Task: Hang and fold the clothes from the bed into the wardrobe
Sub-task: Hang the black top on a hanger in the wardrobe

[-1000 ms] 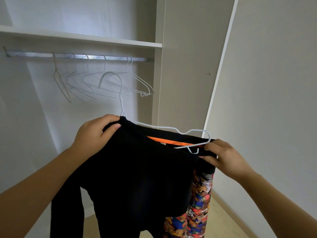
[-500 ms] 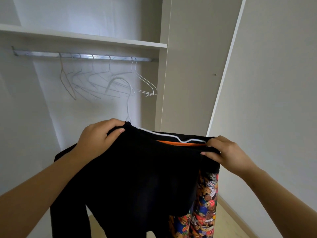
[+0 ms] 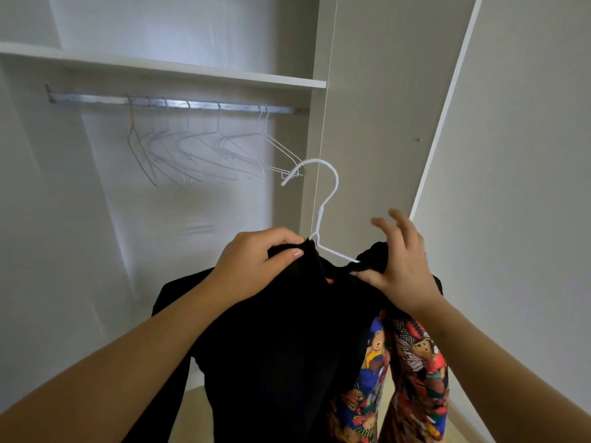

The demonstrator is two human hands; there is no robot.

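Note:
A black garment with a bear-print lining hangs on a white wire hanger in front of the open wardrobe. My left hand grips the black collar at the base of the hanger's hook. My right hand pinches bunched black fabric at the hanger's right arm, its other fingers spread upward and blurred. The hook points left, below the level of the metal rail.
Several empty wire hangers hang along the rail under a white shelf. A wardrobe side panel stands to the right, and a plain wall beyond it. Pale floor shows at the bottom.
The hanger has turned from lying sideways to upright, hook raised. My right hand slid inward along the hanger, gathering the fabric toward the neck, and its fingers lifted.

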